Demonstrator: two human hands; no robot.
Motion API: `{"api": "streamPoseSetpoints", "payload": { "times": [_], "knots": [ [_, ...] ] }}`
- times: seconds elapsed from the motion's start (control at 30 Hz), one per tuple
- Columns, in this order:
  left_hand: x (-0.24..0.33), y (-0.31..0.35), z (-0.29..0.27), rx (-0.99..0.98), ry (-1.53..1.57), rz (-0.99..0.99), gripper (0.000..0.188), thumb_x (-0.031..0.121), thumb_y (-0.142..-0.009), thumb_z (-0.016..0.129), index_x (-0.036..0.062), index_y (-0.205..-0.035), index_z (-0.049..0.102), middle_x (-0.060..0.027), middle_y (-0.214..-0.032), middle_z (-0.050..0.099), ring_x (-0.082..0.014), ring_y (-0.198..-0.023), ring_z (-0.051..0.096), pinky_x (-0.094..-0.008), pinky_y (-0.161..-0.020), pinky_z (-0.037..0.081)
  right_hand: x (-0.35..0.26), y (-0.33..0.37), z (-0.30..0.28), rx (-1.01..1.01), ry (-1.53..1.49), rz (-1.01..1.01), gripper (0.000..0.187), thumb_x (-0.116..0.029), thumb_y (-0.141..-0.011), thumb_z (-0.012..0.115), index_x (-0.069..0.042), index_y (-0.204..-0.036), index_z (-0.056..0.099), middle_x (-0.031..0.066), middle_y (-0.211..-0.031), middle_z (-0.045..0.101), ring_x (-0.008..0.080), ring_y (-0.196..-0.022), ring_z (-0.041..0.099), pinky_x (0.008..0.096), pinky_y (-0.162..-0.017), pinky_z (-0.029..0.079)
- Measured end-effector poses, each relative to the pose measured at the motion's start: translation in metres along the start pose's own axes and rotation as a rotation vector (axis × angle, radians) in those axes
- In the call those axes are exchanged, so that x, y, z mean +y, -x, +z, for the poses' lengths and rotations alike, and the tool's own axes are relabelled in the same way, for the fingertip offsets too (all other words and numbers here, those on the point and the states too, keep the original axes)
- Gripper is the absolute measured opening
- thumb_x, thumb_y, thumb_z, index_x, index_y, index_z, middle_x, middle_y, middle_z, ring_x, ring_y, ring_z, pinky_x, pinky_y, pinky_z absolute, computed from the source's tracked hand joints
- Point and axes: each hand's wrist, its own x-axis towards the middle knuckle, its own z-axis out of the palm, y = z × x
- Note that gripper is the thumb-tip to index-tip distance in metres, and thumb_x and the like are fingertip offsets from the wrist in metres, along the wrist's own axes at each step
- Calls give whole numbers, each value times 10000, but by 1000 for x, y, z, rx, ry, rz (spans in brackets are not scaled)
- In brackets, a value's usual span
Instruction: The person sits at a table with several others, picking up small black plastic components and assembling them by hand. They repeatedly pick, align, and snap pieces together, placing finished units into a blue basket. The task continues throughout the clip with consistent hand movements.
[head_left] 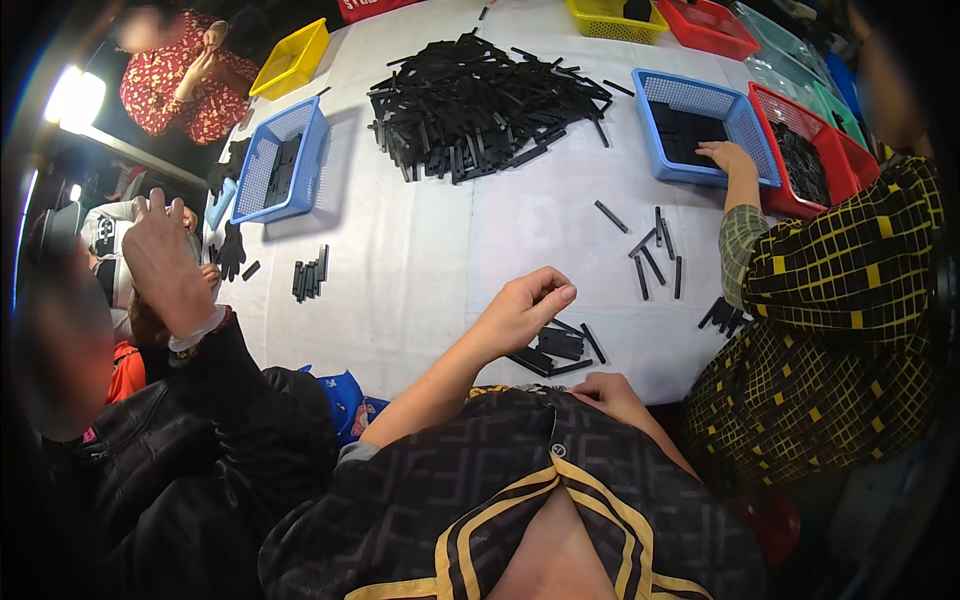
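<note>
My left hand (525, 310) hovers over the near part of the white table (420, 260), fingers curled and pinched together, with nothing visible in them. Just under and to the right of it lies a small heap of black strips (558, 347). My right hand (612, 392) rests at the table's near edge, close to my body, below that heap; its fingers are hidden.
A big pile of black strips (480, 100) fills the far middle. A co-worker's hand (730, 158) reaches into a blue basket (705, 100) beside a red basket (800, 150). Another blue basket (280, 160) stands left. Loose strips (655, 250) and a small bundle (310, 277) lie about.
</note>
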Motion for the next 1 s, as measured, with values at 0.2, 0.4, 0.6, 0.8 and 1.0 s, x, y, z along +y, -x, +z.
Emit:
{"api": "streamPoseSetpoints", "payload": {
  "times": [0.2,0.4,0.6,0.8,1.0],
  "knots": [
    [5,11,-26,79,-5,-65,261,264,-900,523,6,-886,561,33,-597,442,-48,-548,368,-216,-494,321,-22,-21,7,-205,-22,-223,211,-201,-765,624,-30,-883,661,123,-670,552,233,-591,539,310,-552,407],
    [-9,17,-39,105,39,-97,256,260,-893,534,6,-875,563,44,-581,434,-45,-541,363,-215,-487,309,-20,5,-19,-177,95,-141,215,-178,-771,606,-21,-910,655,130,-698,560,240,-625,546,308,-565,413],
    [-11,5,-16,24,-59,-17,245,248,-883,545,5,-869,572,48,-586,429,-49,-539,357,-222,-479,301,-50,-18,8,-189,27,-229,212,-171,-770,607,-21,-911,656,128,-709,562,242,-645,550,313,-593,420],
    [-10,8,-30,62,-70,-104,245,237,-879,554,-7,-877,569,44,-590,441,-49,-545,363,-217,-492,319,-18,3,-28,-153,-124,-114,185,-111,-804,594,21,-929,631,77,-711,579,183,-655,542,267,-630,415],
    [18,7,-8,-154,127,-107,231,231,-890,548,2,-880,572,37,-639,495,-40,-568,417,-196,-512,351,-50,-19,-26,27,-1152,107,237,-133,-873,552,83,-963,590,75,-840,597,118,-656,508,242,-631,415]
  ]
}}
